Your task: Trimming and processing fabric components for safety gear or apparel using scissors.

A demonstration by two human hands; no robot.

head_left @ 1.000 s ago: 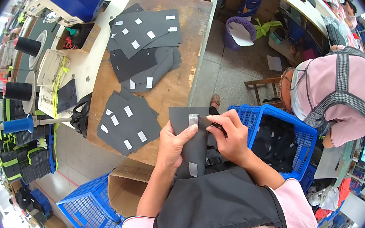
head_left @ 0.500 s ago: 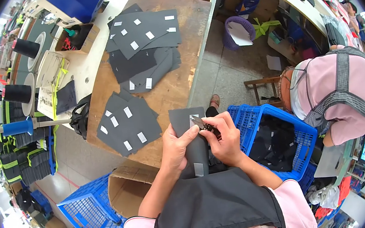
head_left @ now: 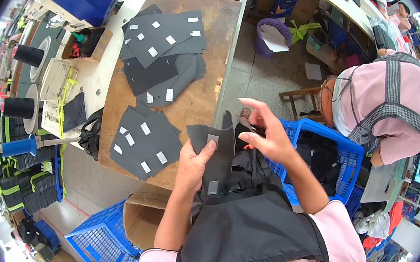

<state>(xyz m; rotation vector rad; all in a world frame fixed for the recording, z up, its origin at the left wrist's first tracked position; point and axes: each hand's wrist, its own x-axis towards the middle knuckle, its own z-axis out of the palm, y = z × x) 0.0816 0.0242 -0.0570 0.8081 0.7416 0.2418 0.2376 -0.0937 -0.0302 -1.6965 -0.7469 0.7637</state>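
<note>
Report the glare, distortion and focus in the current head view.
Head view, left rim: blown-out white glare with violet fringing; head view, overall: fisheye bending, the wooden tabletop bowed along its left edge, corners black; head view, centre: the left hand and dark gray panel fairly sharp.

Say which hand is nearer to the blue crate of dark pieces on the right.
Right. The right hand overlaps the left side of that blue crate in the picture; the left hand is farther left, holding a grey piece.
</note>
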